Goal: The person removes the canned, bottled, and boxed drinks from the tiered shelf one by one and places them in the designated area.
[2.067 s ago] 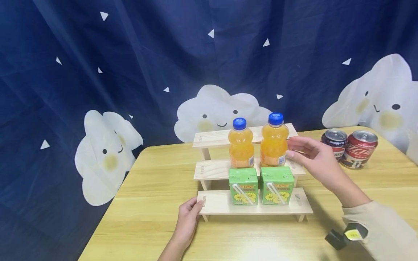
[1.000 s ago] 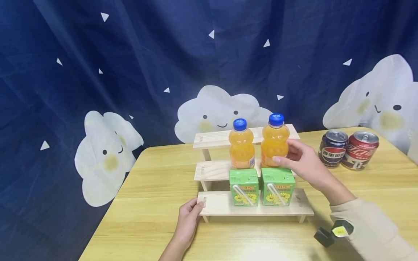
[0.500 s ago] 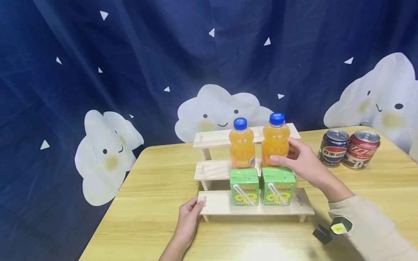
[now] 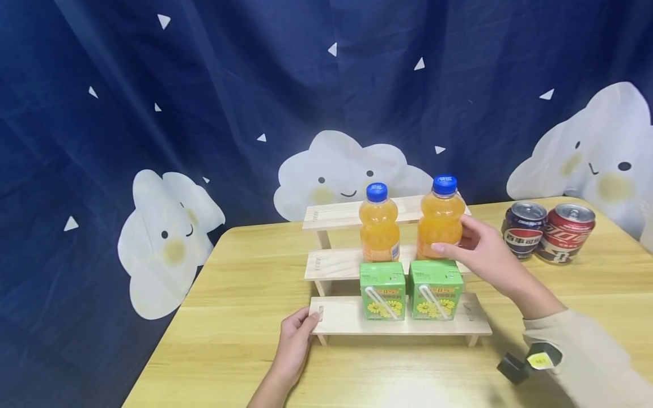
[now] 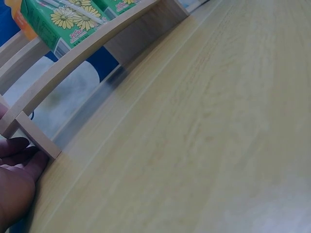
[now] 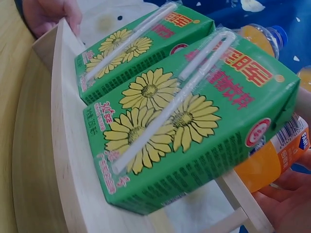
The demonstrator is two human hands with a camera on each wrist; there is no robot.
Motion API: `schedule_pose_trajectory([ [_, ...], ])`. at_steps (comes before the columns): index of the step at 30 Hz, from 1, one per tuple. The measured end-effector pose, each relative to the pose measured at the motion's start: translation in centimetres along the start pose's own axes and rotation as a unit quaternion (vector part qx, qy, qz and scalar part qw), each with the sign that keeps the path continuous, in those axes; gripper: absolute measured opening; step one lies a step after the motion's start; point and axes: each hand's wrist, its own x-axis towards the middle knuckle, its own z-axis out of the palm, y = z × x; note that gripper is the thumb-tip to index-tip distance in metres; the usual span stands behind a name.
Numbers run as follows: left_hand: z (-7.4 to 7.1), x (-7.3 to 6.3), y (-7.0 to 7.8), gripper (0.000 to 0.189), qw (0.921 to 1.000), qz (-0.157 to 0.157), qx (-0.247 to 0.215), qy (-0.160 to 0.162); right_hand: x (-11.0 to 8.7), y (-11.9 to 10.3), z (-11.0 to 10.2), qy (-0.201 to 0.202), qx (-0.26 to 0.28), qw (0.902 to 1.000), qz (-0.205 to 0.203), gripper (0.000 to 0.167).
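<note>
My right hand grips the right-hand orange juice bottle, thumb in front and fingers round its right side. This blue-capped bottle is upright at the middle step of a wooden three-tier rack. A carton hides its base, so contact with the step cannot be seen. A matching bottle stands to its left. Two green drink cartons with straws, a left carton and a right carton, stand on the lowest step. My left hand holds that step's left end; its fingers reach beneath the board in the left wrist view.
To the right of the rack, a dark blue Pepsi can and a red cola can stand side by side on the wooden table. Behind the table hangs a dark blue curtain with cloud prints.
My right hand has closed round the right-hand bottle, then shifted it slightly to the right, widening the gap between the bottles. The left hand keeps its place on the rack.
</note>
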Motion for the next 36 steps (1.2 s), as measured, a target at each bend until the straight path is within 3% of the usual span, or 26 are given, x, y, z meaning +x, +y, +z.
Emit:
schedule_pose_trajectory([
  [8, 0.0, 0.1, 0.0, 0.041, 1.0, -0.001, 0.006, 0.001, -0.6, 0.6, -0.7, 0.029, -0.002, 0.9994, -0.017, 0.055],
  [28, 0.1, -0.1, 0.2, 0.04, 1.0, -0.001, -0.002, 0.006, -2.3, 1.7, -2.7, 0.076, -0.021, 0.9968, -0.013, 0.059],
  [36, 0.1, 0.0, 0.1, 0.041, 1.0, 0.0, -0.003, 0.005, -3.0, 3.2, -3.7, 0.118, -0.019, 0.9928, -0.005, 0.051],
])
